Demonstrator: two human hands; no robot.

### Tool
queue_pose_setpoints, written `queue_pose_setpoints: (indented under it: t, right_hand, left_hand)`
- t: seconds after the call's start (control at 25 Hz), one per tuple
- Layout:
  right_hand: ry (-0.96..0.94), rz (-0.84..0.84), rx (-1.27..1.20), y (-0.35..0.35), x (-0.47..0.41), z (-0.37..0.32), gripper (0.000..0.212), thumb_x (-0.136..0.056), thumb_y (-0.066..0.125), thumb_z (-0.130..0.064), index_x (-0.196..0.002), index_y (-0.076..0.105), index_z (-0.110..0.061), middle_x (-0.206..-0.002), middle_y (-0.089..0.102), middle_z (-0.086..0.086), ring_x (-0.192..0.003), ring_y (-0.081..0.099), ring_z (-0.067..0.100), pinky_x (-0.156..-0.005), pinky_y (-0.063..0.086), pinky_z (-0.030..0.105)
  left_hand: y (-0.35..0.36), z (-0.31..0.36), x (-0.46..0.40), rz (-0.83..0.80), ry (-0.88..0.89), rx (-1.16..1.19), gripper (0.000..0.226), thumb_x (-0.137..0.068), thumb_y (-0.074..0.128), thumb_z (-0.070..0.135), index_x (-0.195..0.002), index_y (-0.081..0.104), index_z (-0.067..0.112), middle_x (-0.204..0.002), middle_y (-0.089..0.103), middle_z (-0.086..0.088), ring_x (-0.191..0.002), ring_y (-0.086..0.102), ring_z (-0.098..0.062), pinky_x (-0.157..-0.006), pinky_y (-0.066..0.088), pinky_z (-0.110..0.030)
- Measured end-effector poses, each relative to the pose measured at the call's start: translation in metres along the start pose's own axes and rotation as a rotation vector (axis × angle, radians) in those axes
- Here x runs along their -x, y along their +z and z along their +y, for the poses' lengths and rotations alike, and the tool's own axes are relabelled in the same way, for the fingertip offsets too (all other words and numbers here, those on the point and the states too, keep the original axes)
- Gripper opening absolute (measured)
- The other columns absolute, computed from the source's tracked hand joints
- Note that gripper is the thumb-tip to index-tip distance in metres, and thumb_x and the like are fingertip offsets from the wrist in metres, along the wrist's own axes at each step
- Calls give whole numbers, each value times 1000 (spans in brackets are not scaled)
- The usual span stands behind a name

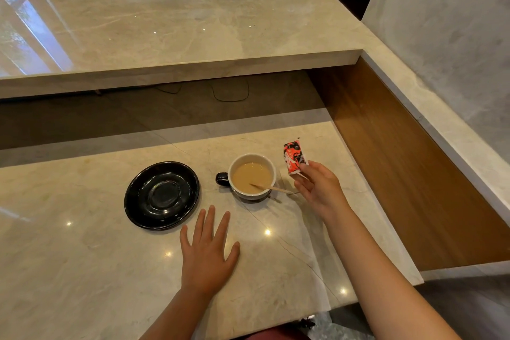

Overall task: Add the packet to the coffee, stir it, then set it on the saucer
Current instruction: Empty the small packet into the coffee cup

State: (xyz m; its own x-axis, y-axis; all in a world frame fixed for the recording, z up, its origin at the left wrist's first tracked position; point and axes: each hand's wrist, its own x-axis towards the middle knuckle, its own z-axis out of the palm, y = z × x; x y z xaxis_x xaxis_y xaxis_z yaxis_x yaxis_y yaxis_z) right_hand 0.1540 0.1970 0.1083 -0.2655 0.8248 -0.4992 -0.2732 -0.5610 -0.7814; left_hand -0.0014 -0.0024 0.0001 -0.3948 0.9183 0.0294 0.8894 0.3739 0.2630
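Head view: right hand (317,188) pinches red packet (295,157) upright w/ fingertips, just right of coffee cup (252,175). Stir stick (271,188) rests in coffee, pointing toward right hand. Left hand (207,252) flat on counter (82,270), fingers spread; black saucer (162,195) just ahead-left of it.

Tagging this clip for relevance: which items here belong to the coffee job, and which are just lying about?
Part of the job:
packet, held in the right hand
coffee cup
wooden stirrer, resting in the cup
black saucer
left hand, flat on the counter

Just lying about:
dark cable under the raised marble ledge
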Motion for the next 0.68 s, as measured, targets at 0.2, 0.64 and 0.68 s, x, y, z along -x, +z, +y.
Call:
queue_pose_setpoints:
  t: [0.2, 0.64, 0.68]
  right_hand:
    - [76, -13, -508, -47, 14, 12, 39, -50, 84, -3, -84, 65, -5, -77, 70, 11, -64, 69, 13, -54, 55, 19]
    - [-45, 527, 323, -127, 25, 3, 7, -84, 64, -7, -87, 63, -14, -94, 68, 14, -71, 66, 21, -63, 58, 29]
    - [-34, 556, 365, -130, 23, 4, 7, -84, 65, -8, -88, 62, -13, -94, 68, 15, -70, 67, 22, -67, 57, 31]
  left_hand:
    - [-1, 1, 0, 1, 0, 6, 64, -87, 30, 56, -144, 28, 27, -153, 22, -10, -140, 13, -26, -108, 2, -52]
    - [0, 0, 0, -19, -10, -13, 67, -87, 25, 59, -145, 29, 26, -154, 21, -10, -141, 11, -27, -108, 9, -60]
    - [0, 0, 0, -20, -13, -12, 67, -86, 26, 59, -144, 29, 26, -154, 21, -10, -141, 11, -27, -108, 9, -59]
